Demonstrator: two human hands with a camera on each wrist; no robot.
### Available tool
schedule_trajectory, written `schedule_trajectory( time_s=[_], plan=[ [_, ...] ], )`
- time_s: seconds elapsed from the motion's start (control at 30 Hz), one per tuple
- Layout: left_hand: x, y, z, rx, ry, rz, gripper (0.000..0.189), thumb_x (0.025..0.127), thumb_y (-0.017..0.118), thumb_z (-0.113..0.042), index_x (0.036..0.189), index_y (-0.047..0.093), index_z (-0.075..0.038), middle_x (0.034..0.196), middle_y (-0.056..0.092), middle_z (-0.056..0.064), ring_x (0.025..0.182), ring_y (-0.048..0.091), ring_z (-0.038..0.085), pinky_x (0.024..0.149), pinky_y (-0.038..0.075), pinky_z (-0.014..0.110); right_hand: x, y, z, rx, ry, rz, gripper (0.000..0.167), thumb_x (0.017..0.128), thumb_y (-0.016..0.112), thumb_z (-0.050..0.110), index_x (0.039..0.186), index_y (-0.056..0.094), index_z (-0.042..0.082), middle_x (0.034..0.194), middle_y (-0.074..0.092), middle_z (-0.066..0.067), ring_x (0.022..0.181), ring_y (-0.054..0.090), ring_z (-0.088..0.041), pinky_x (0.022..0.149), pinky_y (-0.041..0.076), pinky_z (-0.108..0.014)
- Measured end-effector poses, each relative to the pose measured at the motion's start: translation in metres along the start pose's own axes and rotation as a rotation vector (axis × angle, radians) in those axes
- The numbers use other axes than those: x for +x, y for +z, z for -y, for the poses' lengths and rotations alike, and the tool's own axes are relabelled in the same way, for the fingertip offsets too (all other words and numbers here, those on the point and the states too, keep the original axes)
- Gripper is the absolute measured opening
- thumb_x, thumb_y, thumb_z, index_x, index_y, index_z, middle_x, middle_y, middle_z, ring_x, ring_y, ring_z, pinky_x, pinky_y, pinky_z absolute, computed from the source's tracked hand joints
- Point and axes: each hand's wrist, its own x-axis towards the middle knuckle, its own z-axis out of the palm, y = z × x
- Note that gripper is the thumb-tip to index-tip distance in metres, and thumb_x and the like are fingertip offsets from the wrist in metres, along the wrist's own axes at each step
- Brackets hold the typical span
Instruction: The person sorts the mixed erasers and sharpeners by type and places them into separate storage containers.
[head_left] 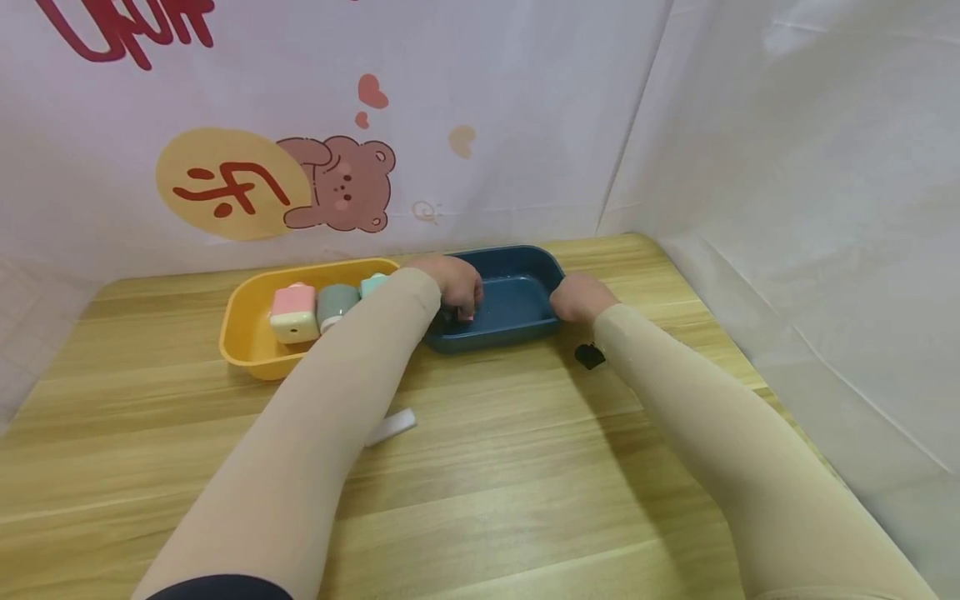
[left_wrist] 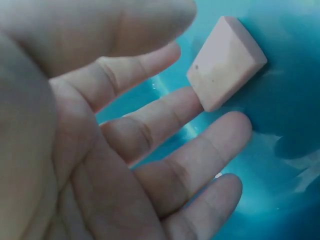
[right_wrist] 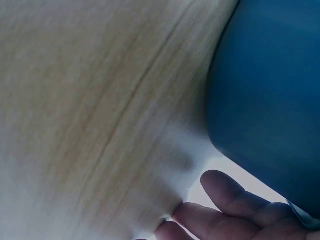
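In the head view my left hand (head_left: 453, 282) reaches down into the dark blue tray (head_left: 513, 304), over its left side. The left wrist view shows that hand's fingers loosely extended, one fingertip at the edge of a small pale pink slant-sided block (left_wrist: 226, 65) lying on the tray bottom. The thumb stretches above the block without closing on it. At the tray's right end my right hand (head_left: 583, 297) grips the rim. Its fingertips show beside the tray's outer wall (right_wrist: 265, 95) in the right wrist view; the thumb is hidden.
Left of the blue tray stands a yellow tray (head_left: 243, 329) holding a pink-and-cream block (head_left: 294, 312), a grey-green piece (head_left: 337, 302) and a mint piece (head_left: 372, 284). A white bar (head_left: 392, 427) lies on the wooden table, partly behind the left forearm. A printed cloth (head_left: 510, 125) hangs behind.
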Motion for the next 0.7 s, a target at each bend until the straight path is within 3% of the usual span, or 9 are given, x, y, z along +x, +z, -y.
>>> schedule_trajectory(
  time_s=[0.3, 0.47, 0.57, 0.7],
  plan=[
    [-0.005, -0.005, -0.004, -0.043, 0.004, 0.000, 0.046, 0.102, 0.064, -0.027, 0.145, 0.060, -0.014, 0.108, 0.080, -0.005, 0.130, 0.059, 0.021, 0.115, 0.046, 0.047, -0.002, 0.000, 0.001, 0.011, 0.003, 0.004, 0.029, 0.093, 0.040, 0.016, 0.072, 0.058, 0.006, 0.112, 0.066, -0.022, 0.093, 0.058, -0.032, 0.096, 0.053, -0.048],
    [-0.010, -0.009, -0.007, -0.066, 0.021, -0.021, 0.050, 0.104, 0.062, -0.027, 0.151, 0.054, -0.012, 0.105, 0.082, 0.001, 0.133, 0.060, 0.021, 0.117, 0.045, 0.048, 0.000, 0.001, 0.000, 0.005, 0.004, 0.001, 0.031, 0.093, 0.039, 0.016, 0.078, 0.063, 0.002, 0.113, 0.066, -0.022, 0.094, 0.058, -0.032, 0.098, 0.053, -0.049],
    [-0.017, -0.010, -0.006, -0.040, 0.058, -0.077, 0.050, 0.104, 0.061, -0.028, 0.151, 0.056, -0.012, 0.120, 0.078, 0.002, 0.133, 0.059, 0.022, 0.116, 0.045, 0.047, 0.000, 0.001, -0.001, 0.010, 0.011, 0.002, 0.031, 0.092, 0.040, 0.016, 0.081, 0.064, 0.001, 0.114, 0.066, -0.023, 0.094, 0.058, -0.033, 0.097, 0.053, -0.049],
    [-0.030, -0.011, -0.006, -0.015, 0.106, -0.169, 0.048, 0.104, 0.062, -0.030, 0.148, 0.058, -0.013, 0.145, 0.061, 0.006, 0.136, 0.055, 0.026, 0.117, 0.045, 0.047, 0.001, 0.001, 0.000, 0.010, 0.012, 0.011, 0.030, 0.092, 0.039, 0.016, 0.081, 0.063, 0.002, 0.114, 0.066, -0.023, 0.093, 0.058, -0.033, 0.096, 0.053, -0.049]
  ],
)
